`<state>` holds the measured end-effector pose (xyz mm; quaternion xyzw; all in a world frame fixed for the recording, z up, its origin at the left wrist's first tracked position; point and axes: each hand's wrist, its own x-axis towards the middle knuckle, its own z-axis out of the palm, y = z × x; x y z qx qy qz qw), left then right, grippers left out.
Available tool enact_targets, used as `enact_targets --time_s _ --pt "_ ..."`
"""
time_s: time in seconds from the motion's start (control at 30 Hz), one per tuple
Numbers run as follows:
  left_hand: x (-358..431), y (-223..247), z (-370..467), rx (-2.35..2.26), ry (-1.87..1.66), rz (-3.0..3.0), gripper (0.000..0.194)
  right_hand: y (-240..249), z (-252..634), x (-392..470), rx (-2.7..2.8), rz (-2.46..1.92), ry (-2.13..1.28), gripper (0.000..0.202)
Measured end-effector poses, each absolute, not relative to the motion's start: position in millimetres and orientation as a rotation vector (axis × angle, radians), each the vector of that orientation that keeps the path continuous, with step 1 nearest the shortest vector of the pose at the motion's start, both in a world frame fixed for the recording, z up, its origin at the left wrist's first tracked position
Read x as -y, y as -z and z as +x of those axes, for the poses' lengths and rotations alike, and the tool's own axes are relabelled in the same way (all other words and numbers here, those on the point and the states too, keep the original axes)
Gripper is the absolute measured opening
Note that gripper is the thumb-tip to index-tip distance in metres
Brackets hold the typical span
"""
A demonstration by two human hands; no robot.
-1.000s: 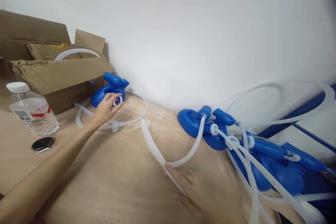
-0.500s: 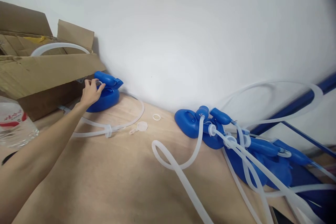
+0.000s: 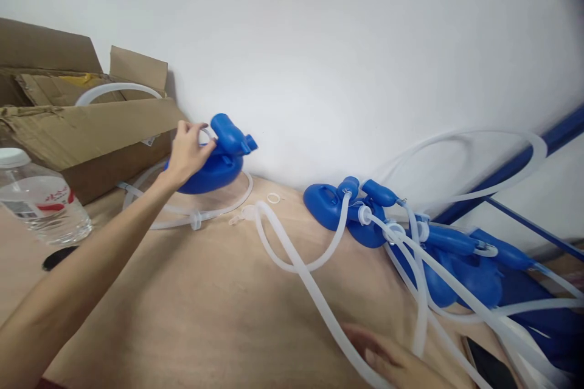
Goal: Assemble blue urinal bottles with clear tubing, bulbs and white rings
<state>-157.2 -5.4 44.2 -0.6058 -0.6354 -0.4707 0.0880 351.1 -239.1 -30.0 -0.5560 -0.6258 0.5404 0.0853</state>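
My left hand [image 3: 191,149] is closed at the near side of a blue plastic urinal bottle [image 3: 207,173], which is lifted and tilted. A thin white ring shows between my thumb and fingers; the exact grip is partly hidden. The bottle's blue neck [image 3: 229,134] points up and left, beside the fingers. Low in the picture, my right hand [image 3: 387,355] is beside a white hose [image 3: 314,295], its thumb and fingers apart and nothing visible in them. On the table lie a white ring [image 3: 273,198] and, partly under the hose, a translucent cap [image 3: 249,213].
An open cardboard box [image 3: 118,134] stands at the left, with a water bottle [image 3: 45,203] before it. Several blue urinal bottles [image 3: 322,206] with looping hoses crowd the right side. A phone [image 3: 488,364] lies at the lower right. A white wall [image 3: 292,61] rises behind.
My left hand has moved right, bringing the blue bottle up with it from beside the box. My right hand has come into view at the bottom, and the middle hose has shifted left over the cap.
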Motion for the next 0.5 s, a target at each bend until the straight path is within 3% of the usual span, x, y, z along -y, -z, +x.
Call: enact_targets --time_s 0.2,0.33,0.5 --pt "39.7 -33.8 -75.2 1.770 1.412 -2.168 0.047 5.0 309.2 199.1 2.063 -1.142 -1.214 0.065" --pt "55.9 -17.2 -42.0 1.774 1.466 -2.250 0.044 -32.6 286.4 189.2 1.935 -1.034 -0.870 0.044" --pt "78.8 8.3 -2.6 1.691 1.469 -2.440 0.040 -74.6 264.5 142.9 1.903 -0.960 -0.584 0.040"
